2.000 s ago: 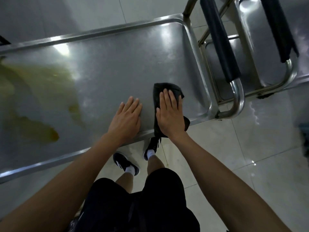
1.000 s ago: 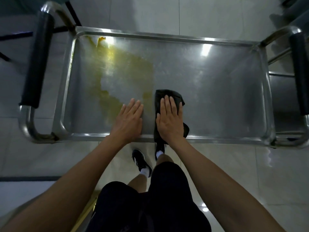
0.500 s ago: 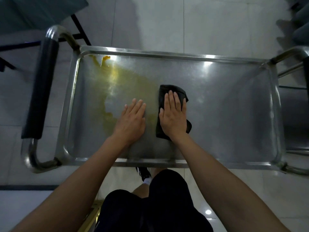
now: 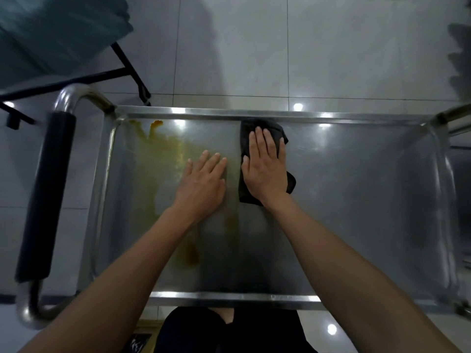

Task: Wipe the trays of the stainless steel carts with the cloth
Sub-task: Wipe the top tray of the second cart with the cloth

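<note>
A stainless steel cart tray point(image 4: 356, 200) lies below me, its long sides running left to right. A yellow-brown stain point(image 4: 158, 159) spreads over its left half, from the far left corner toward the near edge. My right hand point(image 4: 263, 166) presses flat, fingers straight, on a black cloth point(image 4: 244, 138) that reaches the tray's far rim. My left hand point(image 4: 204, 184) rests flat on the bare metal beside the cloth, over the stain's right edge, holding nothing.
A black padded push handle point(image 4: 43, 197) on a steel tube frames the cart's left end. Another cart's steel frame point(image 4: 456, 121) shows at the right edge. A teal-covered piece on black legs point(image 4: 58, 34) stands far left on the tiled floor.
My right hand has pushed the cloth away from me, from mid-tray to the far rim. My left hand slid forward too. The view has moved closer over the tray.
</note>
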{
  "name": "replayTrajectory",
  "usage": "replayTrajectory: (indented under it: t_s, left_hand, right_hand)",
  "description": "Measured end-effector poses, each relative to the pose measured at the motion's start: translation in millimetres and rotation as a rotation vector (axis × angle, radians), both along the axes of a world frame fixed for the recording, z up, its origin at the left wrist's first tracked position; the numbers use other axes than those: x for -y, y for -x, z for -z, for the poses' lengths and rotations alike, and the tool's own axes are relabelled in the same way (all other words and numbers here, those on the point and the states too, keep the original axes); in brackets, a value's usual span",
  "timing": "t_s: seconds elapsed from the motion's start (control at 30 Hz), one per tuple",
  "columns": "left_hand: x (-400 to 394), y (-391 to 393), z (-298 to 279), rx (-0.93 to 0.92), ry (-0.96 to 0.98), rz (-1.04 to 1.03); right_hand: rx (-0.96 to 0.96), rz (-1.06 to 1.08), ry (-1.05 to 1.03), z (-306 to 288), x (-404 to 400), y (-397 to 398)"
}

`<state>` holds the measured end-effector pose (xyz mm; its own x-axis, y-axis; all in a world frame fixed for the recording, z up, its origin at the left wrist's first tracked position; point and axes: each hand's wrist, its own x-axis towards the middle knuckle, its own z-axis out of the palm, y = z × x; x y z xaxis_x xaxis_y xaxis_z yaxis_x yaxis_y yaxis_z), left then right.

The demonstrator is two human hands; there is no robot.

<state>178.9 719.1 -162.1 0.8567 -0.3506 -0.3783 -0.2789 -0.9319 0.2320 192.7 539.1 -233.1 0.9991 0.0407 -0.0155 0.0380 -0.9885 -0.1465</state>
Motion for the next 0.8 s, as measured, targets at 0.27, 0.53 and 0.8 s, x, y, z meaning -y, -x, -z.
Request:
replayTrajectory:
  t_s: [0.27, 0.53, 0.8]
  left_hand:
    - [-28, -20, -17, 0.052, 0.014, -0.061]
    - [-77, -25, -35, 0.152, 0.02, -0.081]
    - [-160, -20, -61, 0.288, -0.028, -0.053]
  right_hand:
    - [-0.015, -0.021, 0.033, 0, -5, -23]
    - [-0.025, -0.105, 0.052, -3, -44, -34]
    - [-0.051, -0.135, 0.054, -4, -121, -46]
